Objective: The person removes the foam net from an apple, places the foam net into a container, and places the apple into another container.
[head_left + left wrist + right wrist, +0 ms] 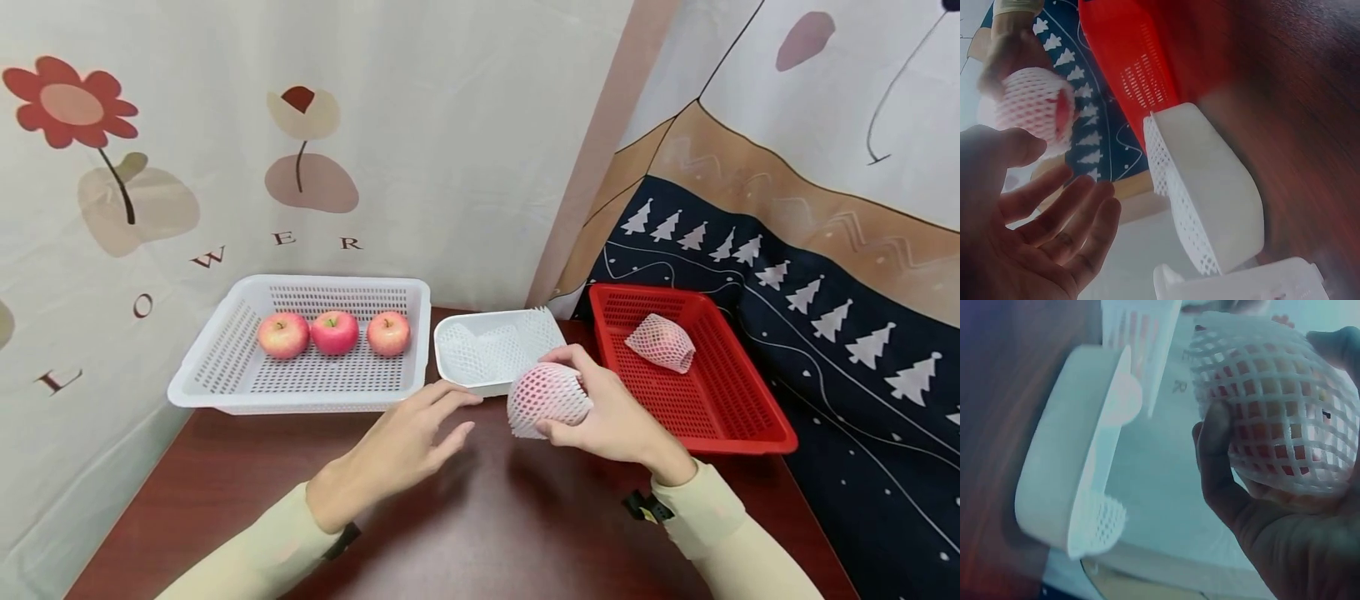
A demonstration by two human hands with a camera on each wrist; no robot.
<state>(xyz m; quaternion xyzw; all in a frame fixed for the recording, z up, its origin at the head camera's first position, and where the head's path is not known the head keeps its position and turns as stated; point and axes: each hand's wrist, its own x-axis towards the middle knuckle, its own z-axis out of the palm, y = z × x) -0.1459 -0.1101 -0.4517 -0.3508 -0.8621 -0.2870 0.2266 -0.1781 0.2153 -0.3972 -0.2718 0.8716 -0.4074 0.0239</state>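
Note:
My right hand [611, 412] grips an apple in a white foam net [547, 396] above the front edge of a small white tray. In the right wrist view, thumb and fingers curl round the netted apple [1279, 406], and red skin shows through the mesh. My left hand [412, 437] holds nothing; its fingers are spread and relaxed in front of the white tray [480, 387]. Inside that tray lie several foam nets [498, 350]. In the left wrist view the left palm and loose fingers [1054, 225] stand apart from the netted apple [1035, 109].
A white basket [225, 400] at the back left contains three bare apples [335, 332]. On the right, a red basket [720, 400] holds one apple in a foam net [662, 342]. Printed curtains [465, 150] hang behind the brown table [480, 517].

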